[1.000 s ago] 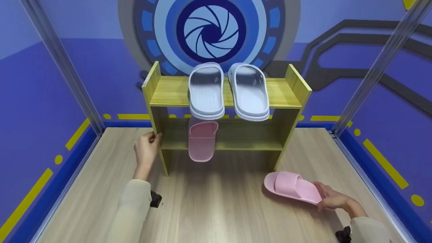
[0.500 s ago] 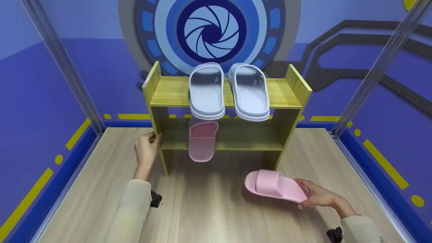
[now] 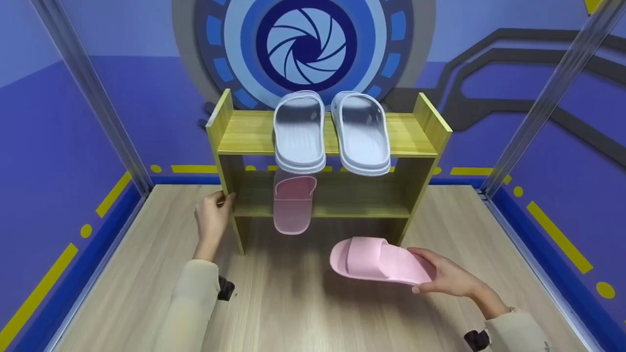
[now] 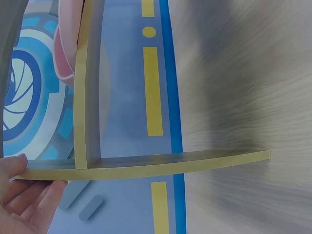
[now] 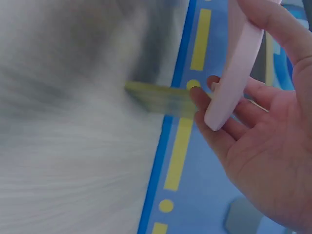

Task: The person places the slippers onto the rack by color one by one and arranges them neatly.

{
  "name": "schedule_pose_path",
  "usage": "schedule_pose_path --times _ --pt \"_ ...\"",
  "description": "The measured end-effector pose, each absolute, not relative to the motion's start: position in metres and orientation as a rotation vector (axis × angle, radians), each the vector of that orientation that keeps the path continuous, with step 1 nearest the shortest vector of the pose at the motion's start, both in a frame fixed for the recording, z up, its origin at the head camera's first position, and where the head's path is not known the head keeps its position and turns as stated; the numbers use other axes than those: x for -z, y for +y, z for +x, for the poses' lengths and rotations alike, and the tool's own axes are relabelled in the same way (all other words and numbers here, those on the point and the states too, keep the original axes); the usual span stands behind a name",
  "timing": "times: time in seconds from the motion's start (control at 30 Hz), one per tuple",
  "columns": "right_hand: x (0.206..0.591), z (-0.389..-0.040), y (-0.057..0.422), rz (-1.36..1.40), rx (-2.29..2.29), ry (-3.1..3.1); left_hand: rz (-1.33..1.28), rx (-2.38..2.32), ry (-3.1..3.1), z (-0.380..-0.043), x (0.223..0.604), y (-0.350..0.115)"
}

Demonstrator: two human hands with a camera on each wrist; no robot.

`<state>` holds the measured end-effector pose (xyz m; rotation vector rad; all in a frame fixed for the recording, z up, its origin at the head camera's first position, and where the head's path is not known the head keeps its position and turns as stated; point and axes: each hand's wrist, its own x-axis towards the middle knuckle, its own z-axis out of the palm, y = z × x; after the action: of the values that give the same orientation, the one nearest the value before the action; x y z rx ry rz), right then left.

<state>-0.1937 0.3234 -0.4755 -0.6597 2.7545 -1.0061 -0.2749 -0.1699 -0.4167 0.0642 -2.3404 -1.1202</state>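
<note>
My right hand (image 3: 452, 277) holds a pink slide slipper (image 3: 367, 259) by its heel end, in front of the rack's right leg. The slipper is off the tabletop, toe to the left, strap up. In the right wrist view its sole edge (image 5: 236, 78) lies between thumb and fingers. My left hand (image 3: 211, 222) grips the left side panel of a small wooden shoe rack (image 3: 406, 132); the left wrist view has the thumb on one face of the panel (image 4: 146, 169) and fingers on the other. Another pink slipper (image 3: 293, 215) rests on the middle shelf, its far part hidden.
Two light blue-grey clogs, a left one (image 3: 299, 139) and a right one (image 3: 366, 137), stand on the top shelf, overhanging its front. Blue patterned walls and metal posts (image 3: 547, 98) enclose the wooden tabletop (image 3: 303, 313). Bare shelf board (image 3: 362, 200) shows right of the shelved slipper.
My right hand has carried the pink slipper left and slightly away from me, up off the tabletop. The left hand, the rack and the other shoes have stayed put.
</note>
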Motion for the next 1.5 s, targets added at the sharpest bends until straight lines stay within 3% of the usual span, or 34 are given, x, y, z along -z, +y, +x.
schedule_pose_path --times 0.57,1.17,1.5 --pt "0.457 -0.197 0.296 -0.624 1.190 2.968 0.048 1.127 -2.316 -0.275 0.418 -0.170" --pt "0.462 -0.205 0.272 -0.263 1.277 3.261 0.071 1.122 -2.325 -0.275 0.420 -0.170" --pt "0.457 -0.208 0.267 -0.323 1.175 3.332 0.064 1.123 -2.322 -0.274 0.418 -0.169"
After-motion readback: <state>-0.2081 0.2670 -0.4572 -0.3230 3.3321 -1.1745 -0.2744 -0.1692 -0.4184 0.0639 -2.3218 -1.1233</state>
